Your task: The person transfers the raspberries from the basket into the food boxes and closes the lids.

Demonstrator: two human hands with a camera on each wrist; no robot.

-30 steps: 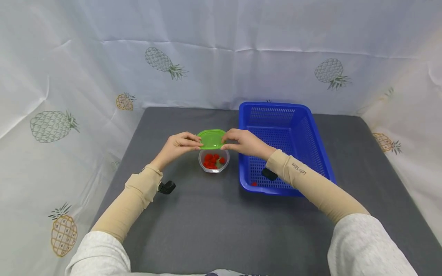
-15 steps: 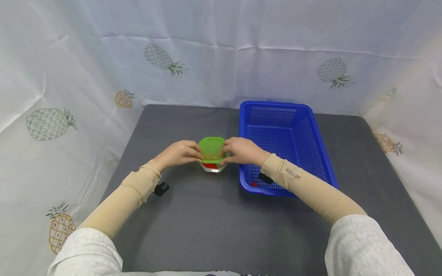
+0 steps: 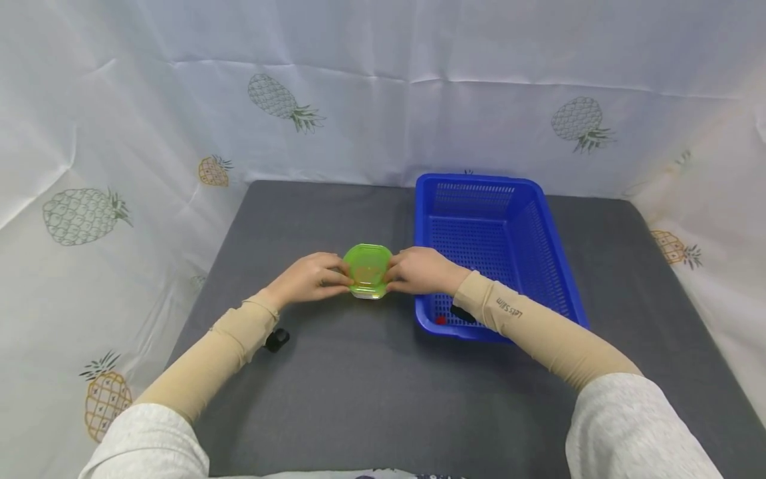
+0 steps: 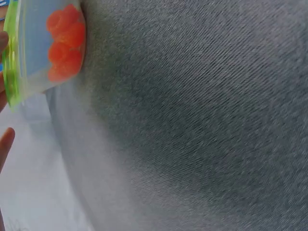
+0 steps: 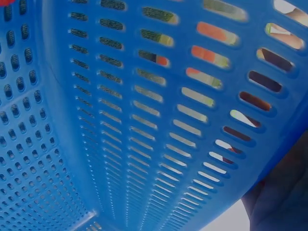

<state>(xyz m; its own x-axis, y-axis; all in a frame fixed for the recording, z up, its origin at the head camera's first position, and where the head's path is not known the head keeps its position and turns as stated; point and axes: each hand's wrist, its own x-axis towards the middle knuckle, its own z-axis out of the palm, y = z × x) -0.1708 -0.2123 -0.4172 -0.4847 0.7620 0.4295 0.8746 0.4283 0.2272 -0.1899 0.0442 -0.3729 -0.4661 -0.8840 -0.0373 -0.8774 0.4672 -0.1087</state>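
Note:
A translucent green lid (image 3: 368,258) sits over a clear plastic container (image 4: 36,72) in the middle of the table. Through its wall, the left wrist view shows several red pieces that look like strawberries (image 4: 65,48) at the bottom. My left hand (image 3: 312,276) grips the lid's left edge, thumb toward the near side. At the opposite edge my right hand (image 3: 426,269) holds the lid the same way, its wrist over the basket's side. In the right wrist view the basket wall covers most of the container and fingers.
Close on the right stands a blue plastic basket (image 3: 509,253) with slotted walls. A small red thing (image 3: 441,320) lies in its near left corner. Black wrist cameras (image 3: 277,339) hang under the sleeves. Dark grey cloth covers the table (image 3: 359,392); a pineapple-print curtain (image 3: 383,133) rises behind.
Both hands have brought the green lid down from above and behind the container onto its top. The red pieces, visible from above before, are now covered by the lid.

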